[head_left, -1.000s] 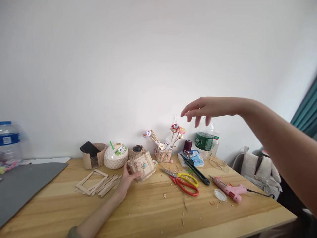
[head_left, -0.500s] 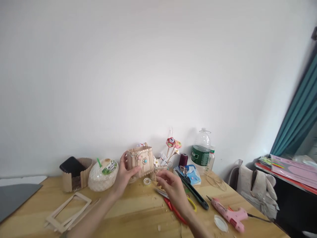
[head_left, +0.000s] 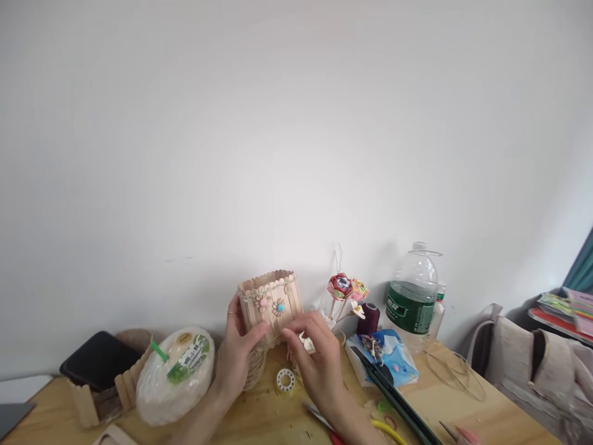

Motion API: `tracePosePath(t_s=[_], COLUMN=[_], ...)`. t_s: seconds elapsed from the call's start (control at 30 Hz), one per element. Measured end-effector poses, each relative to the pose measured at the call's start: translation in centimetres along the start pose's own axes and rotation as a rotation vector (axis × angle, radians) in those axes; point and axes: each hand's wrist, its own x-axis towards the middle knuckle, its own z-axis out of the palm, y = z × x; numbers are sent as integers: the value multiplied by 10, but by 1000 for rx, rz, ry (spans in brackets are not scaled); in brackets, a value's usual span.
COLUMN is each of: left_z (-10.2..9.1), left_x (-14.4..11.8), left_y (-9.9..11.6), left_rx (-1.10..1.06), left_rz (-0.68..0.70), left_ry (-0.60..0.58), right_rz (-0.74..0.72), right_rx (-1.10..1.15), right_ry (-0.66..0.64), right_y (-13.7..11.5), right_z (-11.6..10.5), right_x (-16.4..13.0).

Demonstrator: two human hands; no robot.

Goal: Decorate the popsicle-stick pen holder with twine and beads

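— Where's the stick basket [head_left: 271, 304]?
— Lifted off the table [head_left: 472, 417], clasped in your left hand [head_left: 241, 352]; a second ago it sat down low.
— My right hand [head_left: 315, 358]?
— It swung in from above the bottle [head_left: 412, 296] at two o'clock; fingertips now pinch the basket's lower edge.

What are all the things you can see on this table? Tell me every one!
Stick box: one, pale wood with pink and blue flowers, held up at centre.
Tape ring: one, white, on table under the hands.
Coconut: one, white, green straw, left.
Phone: one, black, in a stick holder, far left.
Paper flowers: a few, pink, behind the box.
Thread spool: one, dark red.
Water bottle: one, clear, green label, right.
Table: one, light wood.
Left hand: grips the box.
Right hand: fingers at the box's lower edge.
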Motion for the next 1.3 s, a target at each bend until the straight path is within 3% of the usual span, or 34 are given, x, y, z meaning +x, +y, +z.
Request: tracePosePath(t_s=[0.17,0.37,0.63,0.77,0.87,1.07,1.3], left_z=[2,-1,-3,-4,-8,-12,-9], left_x=[-4,-7,-10,-12,-9,0,-2], left_y=[3,4,3,-1,-4,-8,-9], left_rx=[-146,-127,-102,-46,-53,-114,-135], left_rz=[-59,-123,-72,-29,-19,-42,-40], left_ry=[-42,-18,-9,-65,-51,4,23], right_rz=[-17,-13,-203,-206,-173,63,98], right_rx=[14,-2,-168,-186,-155,-97,-61], right_ry=[52,111,22,5,-13,43,-75], right_y=[2,7,4,8,11,19,17], right_z=[2,1,8,9,8,2,12], right_x=[-1,-3,-7,-10,-9,-2,-4])
